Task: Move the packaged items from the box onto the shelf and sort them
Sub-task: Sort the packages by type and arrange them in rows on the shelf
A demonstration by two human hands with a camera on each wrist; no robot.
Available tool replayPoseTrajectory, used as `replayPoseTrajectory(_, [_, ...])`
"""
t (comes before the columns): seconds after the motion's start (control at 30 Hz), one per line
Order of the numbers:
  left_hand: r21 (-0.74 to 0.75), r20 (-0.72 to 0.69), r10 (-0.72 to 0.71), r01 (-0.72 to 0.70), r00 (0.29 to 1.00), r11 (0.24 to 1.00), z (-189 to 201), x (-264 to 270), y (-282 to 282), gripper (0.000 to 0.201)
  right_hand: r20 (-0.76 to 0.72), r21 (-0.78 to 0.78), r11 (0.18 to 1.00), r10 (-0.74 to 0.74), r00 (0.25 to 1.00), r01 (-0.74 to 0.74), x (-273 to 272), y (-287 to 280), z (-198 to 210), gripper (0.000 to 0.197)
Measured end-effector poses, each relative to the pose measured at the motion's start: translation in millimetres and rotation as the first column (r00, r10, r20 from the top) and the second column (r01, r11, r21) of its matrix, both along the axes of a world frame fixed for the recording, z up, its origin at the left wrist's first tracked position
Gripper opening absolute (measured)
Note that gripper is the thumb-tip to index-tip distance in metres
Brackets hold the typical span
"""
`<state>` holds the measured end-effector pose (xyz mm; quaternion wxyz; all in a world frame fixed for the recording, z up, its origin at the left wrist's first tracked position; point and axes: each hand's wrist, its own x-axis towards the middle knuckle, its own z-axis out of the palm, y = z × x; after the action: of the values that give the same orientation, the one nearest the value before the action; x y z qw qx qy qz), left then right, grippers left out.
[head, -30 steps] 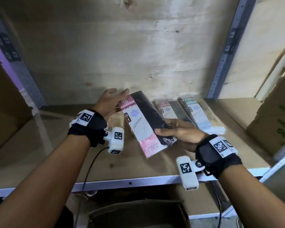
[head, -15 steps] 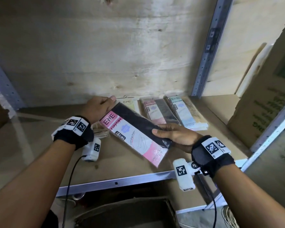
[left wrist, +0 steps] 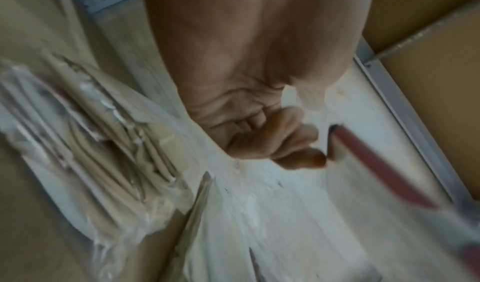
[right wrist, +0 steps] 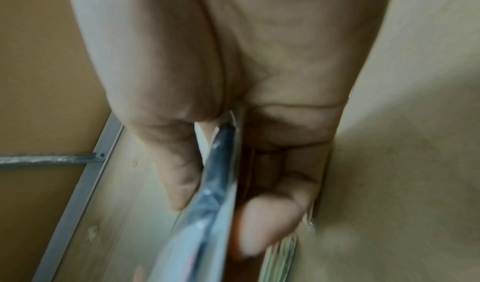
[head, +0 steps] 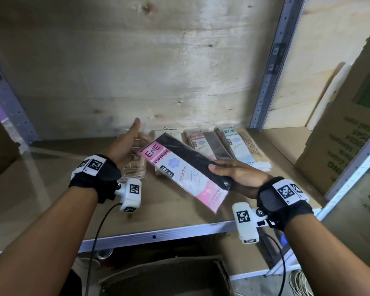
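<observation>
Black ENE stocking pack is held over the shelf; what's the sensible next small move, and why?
Probably lower the black pack, pinched by the right hand, flat onto the bare shelf board in front: it hangs tilted above the sorted piles, none visibly black. The left hand holds nothing.

This looks like a stockroom or shop storeroom. A metal-framed shelf [head: 179,210] with a bare board deck and a rough plywood back panel [head: 158,71] stands here, held up by a grey perforated steel post [head: 271,67]. Along the back edge of the shelf lie retail packets of stockings [head: 237,144] in clear wrappers, side by side. Large printed cardboard cartons [head: 350,135] crowd the right end, and an open cardboard box [head: 169,278] sits below the front edge.
</observation>
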<state>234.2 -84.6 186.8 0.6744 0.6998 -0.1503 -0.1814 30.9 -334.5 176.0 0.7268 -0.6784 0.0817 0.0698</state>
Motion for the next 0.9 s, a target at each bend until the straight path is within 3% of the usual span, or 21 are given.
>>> replayPoseTrajectory(0.1, [-0.106, -0.093, -0.071, 0.061, 0.993, 0.992, 1.4, -3.5, 0.7, 0.069, 0.021, 0.129, 0.985, -0.119, 0.993, 0.116, 2.6, -1.9, 4.5, 0.026])
replayPoseTrajectory(0.17, [-0.040, -0.100, -0.145, 0.142, 0.984, 0.989, 0.4, -12.3, -6.3, 0.070, 0.021, 0.200, 0.963, -0.189, 0.982, 0.181, 6.7, -0.1, 9.5, 0.035])
replayPoseTrajectory(0.27, [0.107, -0.112, -0.313, 0.325, 0.943, 0.940, 0.1, -37.2, -26.1, 0.054, 0.053, 0.233, 0.937, -0.279, 0.959, 0.260, 15.4, 4.7, 12.6, 0.046])
replayPoseTrajectory(0.33, [0.113, -0.098, -0.410, 0.419, 0.907, 0.901, 1.1, -53.5, -41.2, 0.045, 0.079, 0.224, 0.928, -0.322, 0.943, 0.298, 22.4, 6.7, 11.7, 0.047])
replayPoseTrajectory(0.43, [0.069, -0.019, -0.371, 0.371, 0.928, 0.926, 3.2, -65.7, -60.2, 0.037, 0.090, 0.180, 0.917, -0.376, 0.922, 0.356, 32.1, 6.3, 8.1, 0.039])
replayPoseTrajectory(0.6, [0.077, 0.049, -0.162, 0.158, 0.986, 0.984, 3.2, -66.0, -82.0, 0.037, 0.180, -0.127, 0.848, -0.490, 0.853, 0.515, 49.6, -11.6, 4.4, 0.015])
replayPoseTrajectory(0.7, [0.098, 0.075, -0.116, 0.108, 0.990, 0.989, 2.5, -63.5, -95.0, 0.019, 0.190, -0.284, 0.787, -0.514, 0.836, 0.548, 54.9, -23.5, 5.6, 0.043])
replayPoseTrajectory(0.77, [0.112, 0.073, -0.089, 0.080, 0.993, 0.990, 0.4, -60.9, -103.8, 0.018, 0.187, -0.401, 0.746, -0.501, 0.845, 0.532, 56.5, -30.2, 5.1, 0.048])
replayPoseTrajectory(0.9, [0.173, 0.077, -0.036, 0.022, 0.996, 0.985, -5.0, -54.8, -121.5, 0.036, 0.224, -0.607, 0.616, -0.473, 0.852, 0.502, 57.1, -37.1, 4.0, 0.024])
